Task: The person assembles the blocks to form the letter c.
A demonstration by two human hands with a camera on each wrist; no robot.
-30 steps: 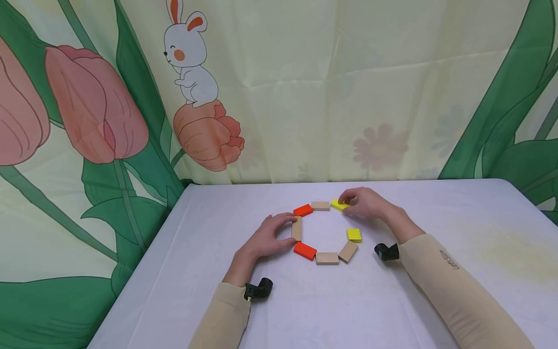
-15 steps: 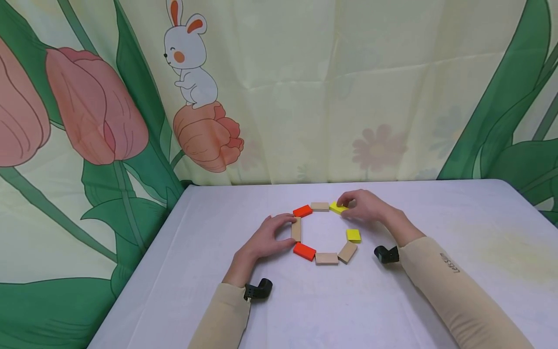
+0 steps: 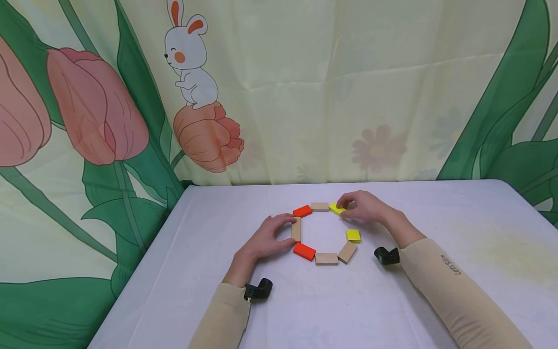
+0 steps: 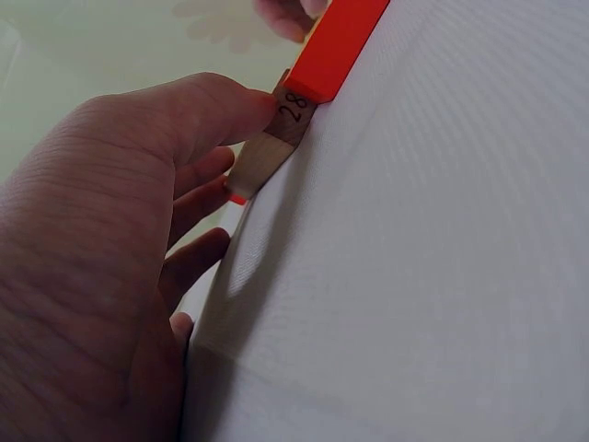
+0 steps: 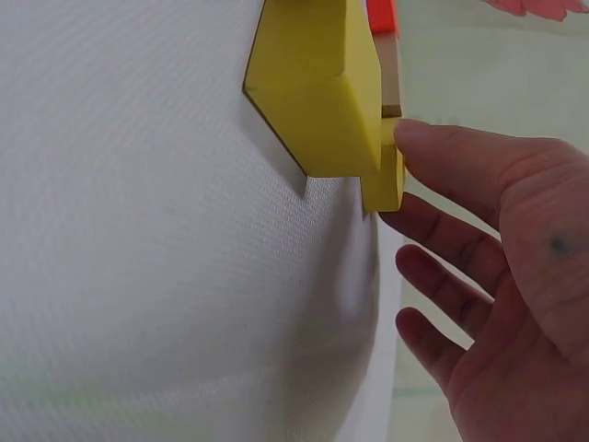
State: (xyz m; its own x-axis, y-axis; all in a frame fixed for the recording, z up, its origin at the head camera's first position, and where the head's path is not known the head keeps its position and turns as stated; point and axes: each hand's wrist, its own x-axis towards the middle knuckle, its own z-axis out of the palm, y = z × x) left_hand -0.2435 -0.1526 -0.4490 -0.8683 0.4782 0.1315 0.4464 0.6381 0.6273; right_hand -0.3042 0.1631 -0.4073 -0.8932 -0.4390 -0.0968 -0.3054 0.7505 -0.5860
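Several flat rectangular blocks lie in a ring on the table. My left hand [image 3: 266,237] pinches the plain wooden block [image 3: 296,231] on the ring's left side, thumb and forefinger at its two ends. In the left wrist view, my thumb touches that block's end, marked 28, beside a red block [image 4: 340,46]. At the back right, my right hand [image 3: 368,206] pinches a yellow block [image 3: 334,208] between thumb and fingers. It sits slantwise beside the back wooden block [image 3: 320,207]. My fingers cover part of it. Another yellow block [image 5: 313,83] stands nearer in the right wrist view.
A red block [image 3: 302,211] sits at the back left of the ring. Two wooden blocks, one in front [image 3: 327,259] and one at lower right [image 3: 348,252], continue the curve. White cloth covers the table [image 3: 279,315]; a printed curtain [image 3: 296,97] hangs behind.
My right hand has shifted slightly left with the yellow block, bringing it closer to the back wooden block. The left hand stays in place on its wooden block.
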